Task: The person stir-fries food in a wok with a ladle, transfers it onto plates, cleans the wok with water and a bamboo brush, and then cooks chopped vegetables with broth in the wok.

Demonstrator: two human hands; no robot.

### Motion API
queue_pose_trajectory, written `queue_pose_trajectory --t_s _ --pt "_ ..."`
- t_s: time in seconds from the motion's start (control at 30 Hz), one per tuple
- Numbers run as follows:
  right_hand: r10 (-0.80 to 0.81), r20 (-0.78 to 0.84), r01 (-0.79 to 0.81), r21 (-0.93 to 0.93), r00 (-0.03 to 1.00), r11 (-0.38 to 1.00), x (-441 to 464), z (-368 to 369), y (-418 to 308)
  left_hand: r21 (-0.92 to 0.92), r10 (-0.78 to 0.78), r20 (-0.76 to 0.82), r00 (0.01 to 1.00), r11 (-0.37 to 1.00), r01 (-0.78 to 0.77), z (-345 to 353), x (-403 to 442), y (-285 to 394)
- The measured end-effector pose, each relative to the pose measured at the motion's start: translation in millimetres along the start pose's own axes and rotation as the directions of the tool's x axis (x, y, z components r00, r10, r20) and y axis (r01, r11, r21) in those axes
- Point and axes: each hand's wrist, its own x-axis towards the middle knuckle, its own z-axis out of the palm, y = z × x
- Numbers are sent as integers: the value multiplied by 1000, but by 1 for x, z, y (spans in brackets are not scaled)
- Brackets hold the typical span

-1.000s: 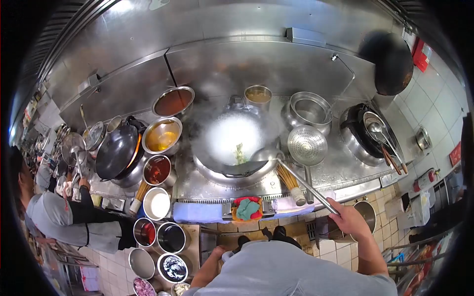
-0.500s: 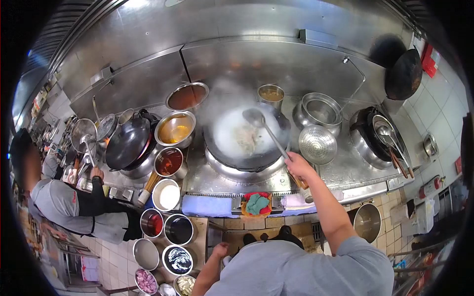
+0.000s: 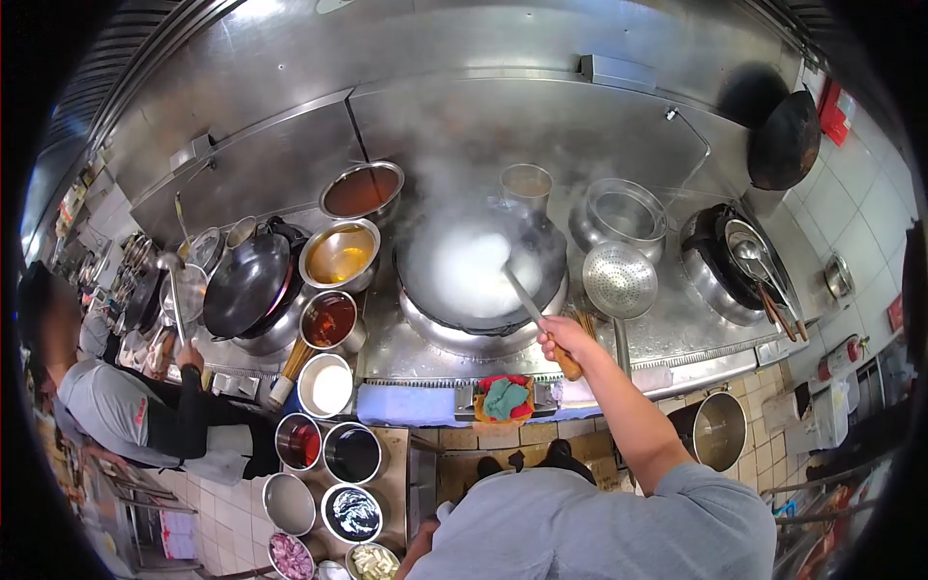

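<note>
My right hand [image 3: 566, 336] is wrapped round the handle of a long metal ladle [image 3: 525, 298], whose wooden end sticks out below my fist. The ladle's head is lost in thick white steam over a large black wok [image 3: 425, 311], so the wok's contents cannot be made out. Low beside my body is my left hand [image 3: 425, 532], near the edge of the side counter; its fingers are mostly hidden. A perforated metal strainer [image 3: 620, 280] lies just right of the wok, against a lidless steel pot [image 3: 626, 217].
Left of the wok stand bowls of yellow liquid [image 3: 342, 255] and brown liquid [image 3: 362, 190], plus a pot of red sauce [image 3: 329, 319]. Several seasoning containers [image 3: 352, 512] cover the side counter. A co-worker [image 3: 145, 411] holds a ladle at the left. Folded cloths [image 3: 411, 401] line the stove edge.
My right hand has shifted slightly left and down, drawing the ladle head lower into the wok. Steam has thickened. My left hand has moved down toward my body. The co-worker's ladle has lifted.
</note>
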Motion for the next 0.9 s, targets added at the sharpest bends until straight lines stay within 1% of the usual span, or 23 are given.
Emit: queue_pose_trajectory --t_s 0.03,0.07,0.1,0.13,0.17,0.2,0.23,0.27,0.33,0.37,0.4,0.47,0.5,0.53,0.57,0.6,0.63,0.67,0.7,0.77,0.8,0.87,0.9 --pt "5 -3 -5 4 1000 1000 -7 -5 4 7 17 0 1000 1000 -17 -5 7 4" --pt "79 218 -140 280 973 950 -14 -14 7 3 20 0 1000 1000 -20 -9 17 5" --pt "79 439 -315 496 895 809 -21 -21 11 -7 11 5 1000 1000 -11 -14 24 3" --pt "83 435 -318 501 897 805 -28 -25 17 82 67 -74 995 995 -61 -11 34 15" --pt "47 484 -334 528 874 781 -35 -29 24 178 123 -152 981 980 -95 -6 45 30" --pt "8 529 -352 553 848 756 -41 -32 31 -7 65 -174 983 998 -68 -20 31 54" --pt "8 492 -301 522 871 798 -46 -35 38 -193 4 -185 983 980 -40 -29 26 70" --pt "12 487 -303 523 873 796 -52 -34 45 -195 3 -178 984 980 -38 -38 26 85" --pt "-72 309 -41 344 948 938 -62 -26 64 -339 28 -57 998 940 -46 -48 29 98" --pt "-64 252 -24 331 966 943 -62 -24 72 -336 32 -55 998 941 -49 -45 40 91" --pt "-67 249 -19 331 966 943 -62 -22 79 -321 50 -31 998 945 -57 -42 50 85" --pt "-92 84 79 151 992 985 -65 -12 91 -302 69 -4 998 951 -67 -43 50 91" --pt "-135 21 134 21 991 991 -64 -7 95 -208 60 -13 998 976 -61 -44 47 91" --pt "-142 18 142 28 990 989 -59 -9 104 -110 54 -25 998 992 -57 -48 39 97" --pt "-164 7 164 -77 986 983 -49 -12 114 -98 60 -27 998 993 -62 -51 31 99" --pt "-189 -1 186 -182 982 966 -41 -17 123 -124 39 11 999 992 -37 -55 23 101" --pt "-211 -26 200 -214 977 956 -45 -11 123 -151 20 47 999 988 -13 -58 22 102" --pt "-223 -28 213 -210 974 954 -45 -9 124 -142 28 41 999 990 -22 -61 23 103" --pt "-187 -47 173 -214 981 961 -46 -8 127 -115 2 28 1000 993 1 -62 21 104" --pt "-138 -97 114 -221 986 969 -48 -6 132 -104 -88 1 996 991 88 -59 22 102" --pt "-142 -95 118 -223 985 968 -48 -8 134 -106 -85 -2 996 991 84 -59 25 101" --pt "-65 -68 57 -121 996 991 -49 -14 141 -57 -70 -12 998 996 69 -58 23 99" --pt "-63 -65 54 -124 996 991 -51 -15 142 -61 -73 -13 997 996 72 -53 31 90"
